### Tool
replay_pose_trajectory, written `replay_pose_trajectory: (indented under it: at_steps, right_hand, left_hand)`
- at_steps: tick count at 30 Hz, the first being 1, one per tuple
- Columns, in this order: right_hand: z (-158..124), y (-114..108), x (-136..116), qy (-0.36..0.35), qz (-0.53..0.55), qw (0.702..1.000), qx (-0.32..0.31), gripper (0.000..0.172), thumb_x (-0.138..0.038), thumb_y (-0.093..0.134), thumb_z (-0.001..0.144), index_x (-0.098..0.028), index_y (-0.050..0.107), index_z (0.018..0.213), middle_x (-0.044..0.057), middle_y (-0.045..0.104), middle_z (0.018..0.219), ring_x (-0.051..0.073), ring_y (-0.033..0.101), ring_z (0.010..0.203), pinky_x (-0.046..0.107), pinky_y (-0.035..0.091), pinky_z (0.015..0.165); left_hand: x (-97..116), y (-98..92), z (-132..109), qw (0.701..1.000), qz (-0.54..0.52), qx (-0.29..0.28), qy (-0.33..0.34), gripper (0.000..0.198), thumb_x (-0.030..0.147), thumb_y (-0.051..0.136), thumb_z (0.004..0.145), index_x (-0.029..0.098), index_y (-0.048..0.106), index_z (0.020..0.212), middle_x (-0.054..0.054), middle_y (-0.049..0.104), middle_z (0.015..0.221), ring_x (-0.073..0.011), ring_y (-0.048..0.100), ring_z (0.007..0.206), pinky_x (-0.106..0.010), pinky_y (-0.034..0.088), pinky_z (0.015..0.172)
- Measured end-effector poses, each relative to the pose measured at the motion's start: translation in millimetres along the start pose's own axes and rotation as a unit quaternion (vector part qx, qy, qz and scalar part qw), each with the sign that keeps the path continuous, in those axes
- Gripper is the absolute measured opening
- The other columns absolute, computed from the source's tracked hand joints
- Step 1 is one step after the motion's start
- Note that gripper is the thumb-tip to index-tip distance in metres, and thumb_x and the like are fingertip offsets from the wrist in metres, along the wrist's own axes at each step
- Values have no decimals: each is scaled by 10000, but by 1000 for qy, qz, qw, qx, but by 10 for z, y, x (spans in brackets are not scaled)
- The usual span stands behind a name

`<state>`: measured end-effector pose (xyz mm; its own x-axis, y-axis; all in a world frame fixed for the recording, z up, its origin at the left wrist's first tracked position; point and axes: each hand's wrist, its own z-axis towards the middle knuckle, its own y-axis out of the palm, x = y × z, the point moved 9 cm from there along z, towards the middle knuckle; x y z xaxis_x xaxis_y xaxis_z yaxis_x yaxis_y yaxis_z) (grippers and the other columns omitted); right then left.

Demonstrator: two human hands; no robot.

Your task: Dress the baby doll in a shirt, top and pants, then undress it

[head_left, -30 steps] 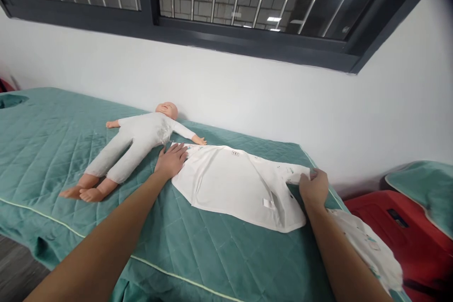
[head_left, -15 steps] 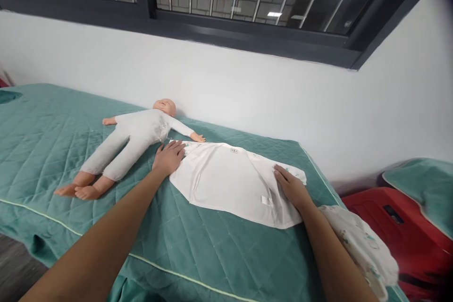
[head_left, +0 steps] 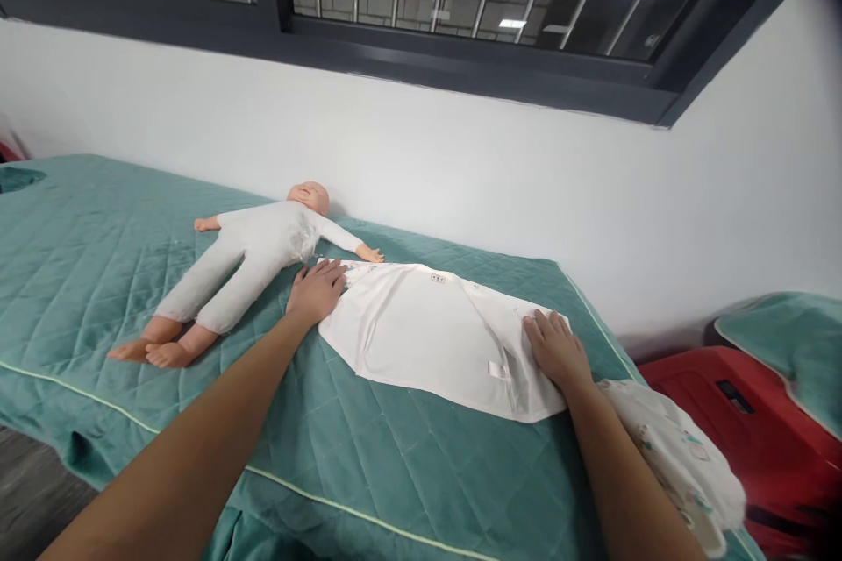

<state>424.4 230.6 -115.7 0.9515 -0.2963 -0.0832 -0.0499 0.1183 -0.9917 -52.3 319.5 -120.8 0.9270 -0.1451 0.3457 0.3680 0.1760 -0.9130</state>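
A small white garment point(head_left: 434, 333) lies spread out on the green quilted cover point(head_left: 395, 465), its inner side up, with a small tag near its lower right. On its left sleeve end rests my left hand point(head_left: 317, 289), palm down. My right hand point(head_left: 558, 349) lies flat on the right sleeve, fingers slightly apart. Just left of the garment a baby doll point(head_left: 256, 250) lies on its back, head towards the wall, arms spread. One doll hand is close to the garment's upper left edge.
A bundled white printed cloth point(head_left: 677, 447) lies beside my right forearm at the cover's right edge. Beyond it are a red chair-like object point(head_left: 710, 386) and a green cloth point(head_left: 789, 346). Behind the cover rises a white wall point(head_left: 421, 166) with a dark-framed window point(head_left: 460, 61).
My right hand has moved slightly right along the sleeve and now lies flatter, with its fingers more spread. My left hand stays on the other sleeve.
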Motion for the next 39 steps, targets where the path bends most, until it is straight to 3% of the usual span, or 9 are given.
replay_pose_trajectory:
  at_steps: [6,12,15,17,19,23,26,31,39]
  right_hand:
    - [2,-26,86,40,2,999,15,574,-427,262,978,-149,410,1458,179,343,1557,316,262,1466,531,263,1146]
    - [47,-256,41,-18,118,988,101,553,-375,353,912,-72,523,1342,201,505,1434,320,349,1420,482,298,1148]
    - [-72,-493,-180,-64,182,965,177,554,-406,385,913,-100,511,1358,165,496,1453,282,332,1436,454,276,1175]
    - [-220,-605,-504,-116,216,948,203,531,-418,397,926,-139,506,1365,143,493,1460,261,358,1425,454,282,1178]
    - [-366,-603,-956,-180,232,941,172,529,-428,393,947,-172,466,1405,124,462,1492,244,358,1426,461,284,1181]
    - [-589,-265,-1974,-320,162,933,-19,707,-503,392,959,-79,298,1516,169,266,1597,262,221,1489,445,228,1204]
    - [-547,-5,-2387,-335,98,931,-103,770,-557,327,972,-31,251,1529,190,179,1618,284,140,1507,440,174,1210]
    - [-172,179,-2534,-289,53,952,-82,694,-536,215,1003,-88,285,1528,141,167,1631,254,153,1505,412,119,1209]
    - [53,238,-2336,-231,40,971,-41,643,-530,179,1009,-173,318,1526,75,193,1633,237,163,1503,420,156,1196]
  left_hand:
    - [-6,4,7,1000,6,-3,0,466,385,280,976,346,539,1362,48,412,1538,-207,325,1451,-521,214,1195]
    - [-8,16,11,1000,15,-11,-5,484,397,261,978,334,527,1377,55,398,1547,-214,314,1454,-524,220,1196]
    - [1,16,15,1000,27,-11,-10,488,393,252,979,347,505,1394,59,386,1554,-221,312,1453,-533,214,1194]
    - [4,20,18,999,37,-12,-14,492,391,249,980,355,483,1411,59,374,1561,-222,306,1455,-533,215,1192]
    - [7,23,22,999,45,-14,-14,493,388,250,980,359,470,1420,60,370,1564,-217,300,1457,-530,215,1192]
    - [5,28,28,998,53,-16,-12,491,382,257,980,357,466,1423,57,368,1565,-212,299,1456,-525,219,1192]
    - [-2,28,32,998,56,-13,-12,489,384,259,980,358,472,1418,61,368,1565,-214,301,1455,-528,229,1189]
    - [-16,43,42,998,58,-13,-15,495,400,242,982,356,471,1419,71,369,1562,-212,304,1454,-531,239,1184]
    - [-7,25,37,998,55,-13,-14,502,414,227,983,349,469,1418,68,372,1560,-202,301,1456,-523,244,1183]
